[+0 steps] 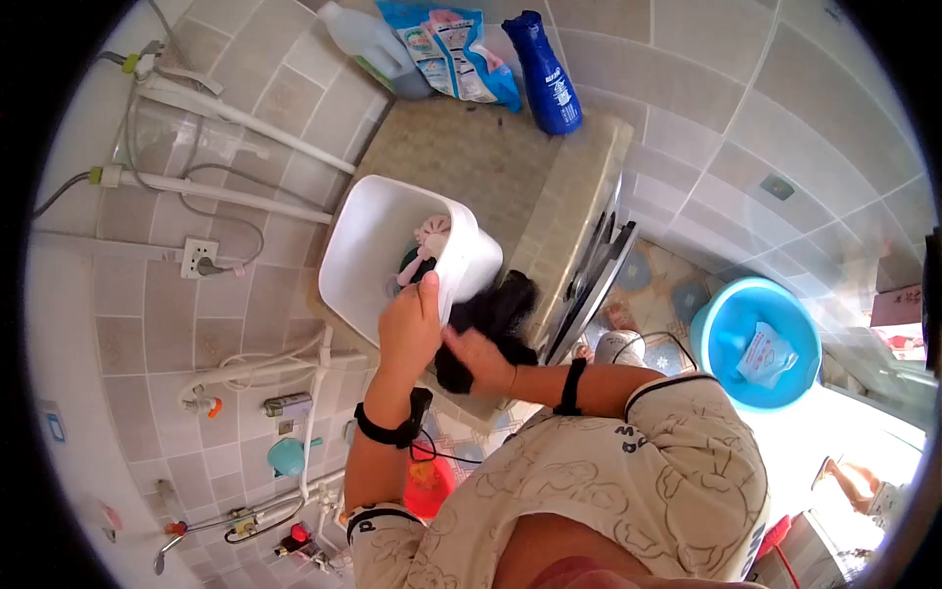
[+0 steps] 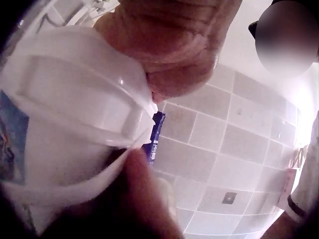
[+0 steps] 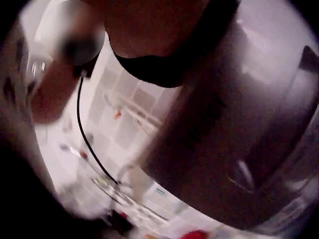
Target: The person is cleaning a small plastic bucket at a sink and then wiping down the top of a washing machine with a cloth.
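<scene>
The left hand (image 1: pixel 410 329) is gripping the near rim of the one white tub (image 1: pixel 378 245), thumb inside and fingers curling over the edge, and the tub is sitting tilted on the tiled counter (image 1: pixel 491 167). The right hand (image 1: pixel 479 358) is resting on the single dark cloth (image 1: pixel 500 309), which is lying just beside the tub's lip, though whether its fingers are curling is unclear. At the back, one blue bottle (image 1: pixel 545 74), one pale bottle (image 1: pixel 368 39) and one blue pouch (image 1: pixel 451 49) are standing together.
</scene>
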`<action>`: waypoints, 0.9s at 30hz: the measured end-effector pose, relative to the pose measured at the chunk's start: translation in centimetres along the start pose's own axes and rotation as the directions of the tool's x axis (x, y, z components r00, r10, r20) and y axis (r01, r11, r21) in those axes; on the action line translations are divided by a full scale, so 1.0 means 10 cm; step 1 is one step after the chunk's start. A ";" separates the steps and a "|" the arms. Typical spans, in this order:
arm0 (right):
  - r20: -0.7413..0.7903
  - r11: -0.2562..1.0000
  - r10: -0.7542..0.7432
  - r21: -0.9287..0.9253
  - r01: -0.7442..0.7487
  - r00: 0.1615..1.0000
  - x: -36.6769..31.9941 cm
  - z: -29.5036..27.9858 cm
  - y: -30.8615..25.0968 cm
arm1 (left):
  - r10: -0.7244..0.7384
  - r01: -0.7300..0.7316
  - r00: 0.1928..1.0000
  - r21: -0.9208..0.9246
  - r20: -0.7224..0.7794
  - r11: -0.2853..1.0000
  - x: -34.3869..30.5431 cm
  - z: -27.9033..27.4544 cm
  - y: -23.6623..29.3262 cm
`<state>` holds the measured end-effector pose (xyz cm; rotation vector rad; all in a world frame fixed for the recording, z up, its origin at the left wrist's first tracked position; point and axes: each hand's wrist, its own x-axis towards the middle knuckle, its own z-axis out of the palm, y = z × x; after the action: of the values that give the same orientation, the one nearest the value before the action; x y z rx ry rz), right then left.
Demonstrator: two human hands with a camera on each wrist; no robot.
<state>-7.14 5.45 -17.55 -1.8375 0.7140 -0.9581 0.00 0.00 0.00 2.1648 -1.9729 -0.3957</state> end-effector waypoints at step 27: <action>-0.502 0.556 0.316 0.786 0.272 0.805 0.48 -0.12 0.08 | 0.350 -0.300 0.818 0.180 -0.456 0.937 -0.21 0.13 -0.41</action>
<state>-5.68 0.74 -16.41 -0.6258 0.4747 -1.5569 3.25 2.55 -2.38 1.6930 -2.0275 0.2825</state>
